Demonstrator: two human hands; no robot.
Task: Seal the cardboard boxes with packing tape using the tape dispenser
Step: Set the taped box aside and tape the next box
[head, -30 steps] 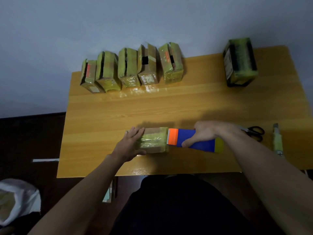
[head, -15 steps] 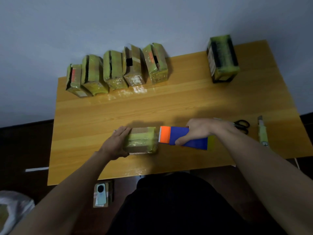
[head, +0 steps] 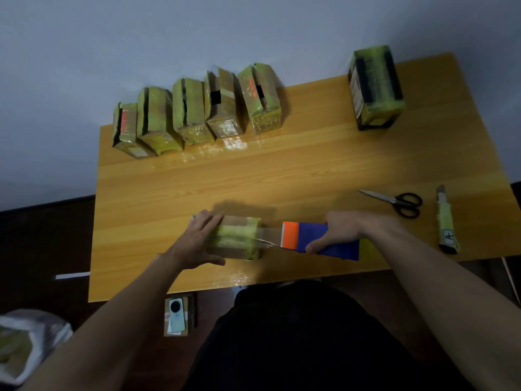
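Pulling away: dispenser point(head: 321, 238), gripped by right hand point(head: 342, 231), now stands apart from box point(head: 235, 238) at near desk point(head: 282, 170) edge, tape strip point(head: 269, 235) newly stretched between. Left hand point(head: 197, 244) fingers spread flat, steadying box. Cut likely next.

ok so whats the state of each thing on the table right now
left hand: pressed flat on the near box, fingers straight
right hand: gripping the dispenser
near box: lying flat, taped over
dispenser: off the box's right end
tape: stretched from box to dispenser, uncut
back row boxes: five, upright, slits showing on top
dark box: upright, apart at right
scissors: shut
knife: lying flat
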